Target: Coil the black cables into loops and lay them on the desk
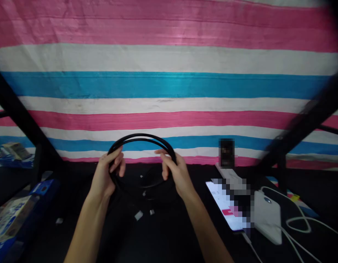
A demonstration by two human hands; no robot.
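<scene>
I hold a coiled black cable (pixel 143 138) upright as a loop over a black table (pixel 163 237). My left hand (pixel 107 175) grips the loop's left side with fingers curled round it. My right hand (pixel 174 171) holds the right side, thumb and fingers closed on the strands. The loop's lower part is hard to see against the dark table. Two small silver plug ends (pixel 143 213) lie on the table just below my hands.
A lit phone (pixel 225 208) and a white power bank (pixel 267 215) with white cables (pixel 297 223) lie at the right. Blue boxes (pixel 12 215) sit at the left edge. Black frame bars (pixel 23 120) slant at both sides. A pink, white and blue striped sheet (pixel 169 84) hangs behind.
</scene>
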